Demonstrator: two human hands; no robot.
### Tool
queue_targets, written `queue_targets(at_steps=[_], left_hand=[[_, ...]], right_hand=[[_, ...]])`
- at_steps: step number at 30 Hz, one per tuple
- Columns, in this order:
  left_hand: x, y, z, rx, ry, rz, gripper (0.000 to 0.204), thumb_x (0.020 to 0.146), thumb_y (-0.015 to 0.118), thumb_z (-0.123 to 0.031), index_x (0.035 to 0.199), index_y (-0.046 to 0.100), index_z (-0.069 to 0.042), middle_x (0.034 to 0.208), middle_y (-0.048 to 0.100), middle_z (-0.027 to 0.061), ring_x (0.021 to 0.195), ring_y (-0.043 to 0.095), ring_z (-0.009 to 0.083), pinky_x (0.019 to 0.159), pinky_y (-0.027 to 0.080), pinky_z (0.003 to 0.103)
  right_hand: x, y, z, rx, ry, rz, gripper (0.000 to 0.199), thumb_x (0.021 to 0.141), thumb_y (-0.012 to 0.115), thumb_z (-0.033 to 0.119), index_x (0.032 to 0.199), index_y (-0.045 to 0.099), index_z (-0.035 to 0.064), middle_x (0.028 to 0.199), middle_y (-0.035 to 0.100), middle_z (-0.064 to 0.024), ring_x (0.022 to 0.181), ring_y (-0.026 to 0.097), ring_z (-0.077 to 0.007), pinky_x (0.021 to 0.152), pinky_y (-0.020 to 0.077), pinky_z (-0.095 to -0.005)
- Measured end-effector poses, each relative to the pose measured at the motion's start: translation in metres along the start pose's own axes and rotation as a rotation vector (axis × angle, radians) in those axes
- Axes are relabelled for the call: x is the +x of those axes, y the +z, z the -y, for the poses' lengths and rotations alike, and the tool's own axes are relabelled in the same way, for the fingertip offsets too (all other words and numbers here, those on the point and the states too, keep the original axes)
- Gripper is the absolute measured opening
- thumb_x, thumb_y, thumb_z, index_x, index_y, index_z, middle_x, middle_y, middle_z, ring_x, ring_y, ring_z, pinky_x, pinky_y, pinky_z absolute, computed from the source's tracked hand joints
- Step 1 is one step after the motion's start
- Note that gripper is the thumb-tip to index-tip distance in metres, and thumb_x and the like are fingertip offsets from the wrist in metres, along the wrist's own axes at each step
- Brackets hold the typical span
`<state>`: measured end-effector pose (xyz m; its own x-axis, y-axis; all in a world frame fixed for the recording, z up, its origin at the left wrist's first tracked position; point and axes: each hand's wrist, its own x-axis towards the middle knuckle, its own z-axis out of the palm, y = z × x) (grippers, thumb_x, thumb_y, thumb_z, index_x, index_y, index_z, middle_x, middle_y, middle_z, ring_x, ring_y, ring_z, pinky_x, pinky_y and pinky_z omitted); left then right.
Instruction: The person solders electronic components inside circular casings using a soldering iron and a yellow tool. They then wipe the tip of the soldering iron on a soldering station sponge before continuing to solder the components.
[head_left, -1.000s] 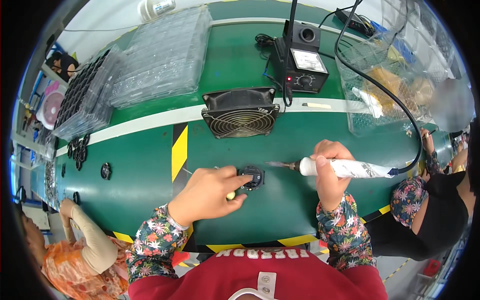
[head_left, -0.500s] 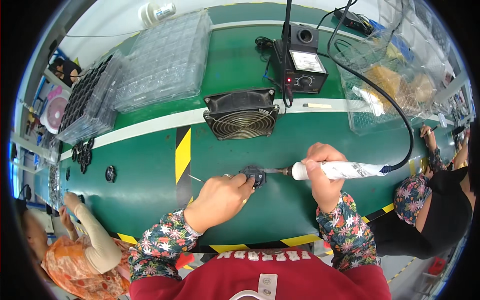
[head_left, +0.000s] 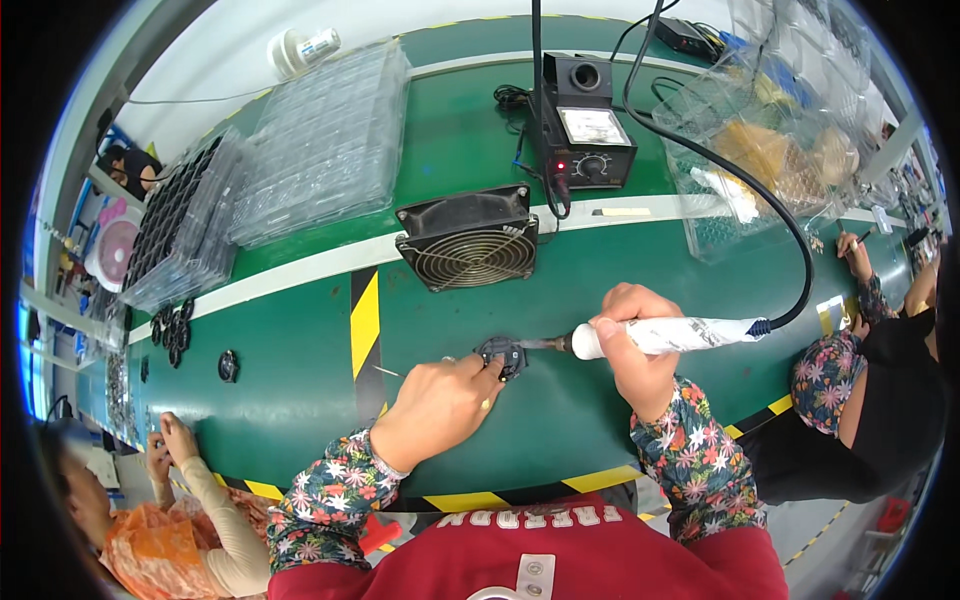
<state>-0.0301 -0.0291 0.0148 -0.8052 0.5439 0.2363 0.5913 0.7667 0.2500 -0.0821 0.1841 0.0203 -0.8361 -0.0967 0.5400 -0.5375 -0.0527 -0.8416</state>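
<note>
My left hand (head_left: pixel 437 403) presses a small black round housing (head_left: pixel 501 357) against the green bench, its fingertips on the near edge. A thin pale rod (head_left: pixel 386 371) pokes out on the left side of that hand; its other end is hidden under the palm. My right hand (head_left: pixel 640 345) is closed around the white-wrapped handle of a soldering iron (head_left: pixel 690 335). The iron's tip points left and reaches the right side of the housing; whether it touches is too small to tell.
A black fan (head_left: pixel 470 250) stands beyond the housing. Behind it sits a soldering station (head_left: pixel 590 150); the iron's black cable (head_left: pixel 770 195) loops on the right. Clear trays (head_left: pixel 320 150) and black round parts (head_left: pixel 228 366) lie left. Co-workers (head_left: pixel 150 530) sit either side.
The view has shifted slightly. My hands, the housing and the iron hold nearly the same places relative to each other. The left co-worker's hands have moved closer together.
</note>
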Motion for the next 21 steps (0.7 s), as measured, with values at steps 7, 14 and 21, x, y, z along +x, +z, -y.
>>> queue_targets(at_steps=[7,14,21], left_hand=[[0.0,0.0,0.001,-0.019,-0.03,0.02,0.02,0.076,0.063,-0.015,0.092,0.065,-0.004,0.067,0.055,0.0069,0.054,0.055,0.0248,0.049,0.045,0.035],[0.0,-0.005,-0.001,-0.031,-0.054,-0.002,0.022,0.074,0.065,-0.017,0.093,0.065,-0.005,0.068,0.056,0.0075,0.058,0.057,0.0258,0.051,0.045,0.035],[0.005,-0.06,0.004,-0.39,-0.134,-0.267,0.021,0.079,0.062,-0.023,0.082,0.062,-0.002,0.072,0.06,0.0103,0.056,0.056,0.0234,0.051,0.044,0.031]], right_hand=[[-0.001,0.002,-0.004,-0.031,-0.034,-0.004,0.014,0.071,0.062,0.003,0.062,0.052,0.0015,0.058,0.053,-0.0061,0.048,0.047,-0.0122,0.044,0.0344,-0.0251],[-0.001,0.001,-0.003,-0.055,-0.071,0.004,0.014,0.071,0.063,0.003,0.062,0.052,0.0017,0.057,0.053,-0.0061,0.047,0.047,-0.0131,0.044,0.0344,-0.0259],[-0.004,0.004,0.0,-0.036,0.015,0.054,0.015,0.076,0.057,0.005,0.066,0.047,0.0004,0.06,0.047,-0.0055,0.056,0.041,-0.0123,0.051,0.0334,-0.0258]])
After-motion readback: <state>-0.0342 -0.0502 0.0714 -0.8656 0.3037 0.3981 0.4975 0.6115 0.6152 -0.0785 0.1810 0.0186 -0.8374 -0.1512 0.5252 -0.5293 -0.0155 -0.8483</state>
